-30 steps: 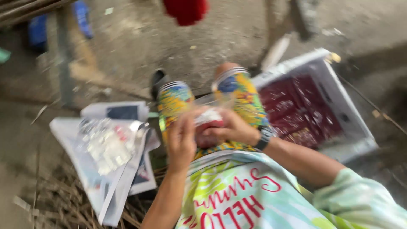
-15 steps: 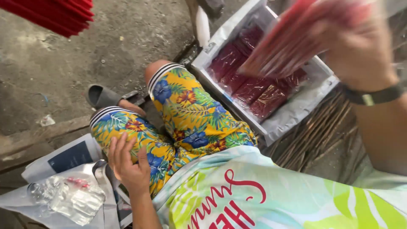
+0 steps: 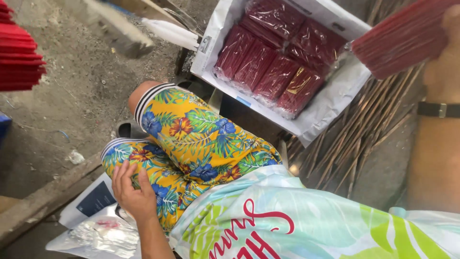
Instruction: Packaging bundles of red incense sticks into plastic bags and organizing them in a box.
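Note:
My right hand [image 3: 443,62] is raised at the upper right, shut on a wrapped bundle of red sticks [image 3: 400,38], above the right end of a white box [image 3: 311,120]. A dark watch strap circles that wrist. The box holds several plastic-wrapped bundles of red sticks [image 3: 278,67] lying side by side. My left hand [image 3: 132,189] rests flat on my left thigh, fingers apart, holding nothing. I sit in floral shorts [image 3: 191,148] and a pale printed shirt.
Clear plastic bags [image 3: 103,235] and a white packet lie on the ground by my left hand. Bare brown sticks [image 3: 364,139] are piled right of the box. More red sticks [image 3: 19,52] show at the left edge. White candles [image 3: 170,31] lie near the box.
The view has swung to the right. My right hand carried the bundle of red sticks from my lap up and over the box. My left hand dropped onto my thigh.

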